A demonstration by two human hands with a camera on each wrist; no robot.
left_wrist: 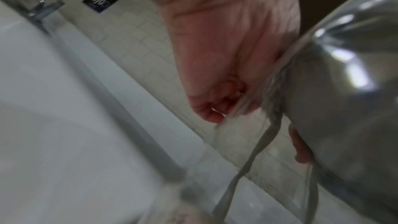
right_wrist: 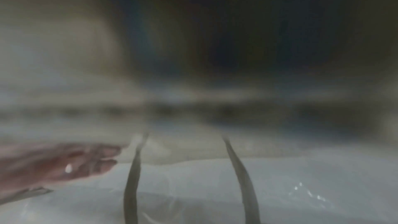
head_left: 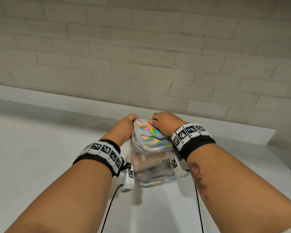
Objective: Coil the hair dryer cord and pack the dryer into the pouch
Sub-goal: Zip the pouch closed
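Pouch (head_left: 150, 148): boxy, with clear soft plastic walls and a glossy iridescent foil lid, rounded at the corners; it stands upright on the counter, near the wall.
Dryer (head_left: 149, 165): only a dim pinkish-grey bulk shows through the clear wall, inside the pouch; its shape is not readable.
Left hand (head_left: 127, 126): fingers curled, gripping the pouch's far left top edge; in the left wrist view the curled fingers (left_wrist: 215, 108) lie against the clear plastic.
Right hand (head_left: 165, 122): fingers curled over the lid's far right edge, holding it; the right wrist view is too blurred to add more.
Counter (head_left: 40, 157): smooth, matte white, with wide bare stretches to either side of the pouch.
Wall (head_left: 141, 56): pale bricks, rough-edged, rising just behind the hands.
Wristbands (head_left: 106, 153): white blocks with black square markers on black straps.
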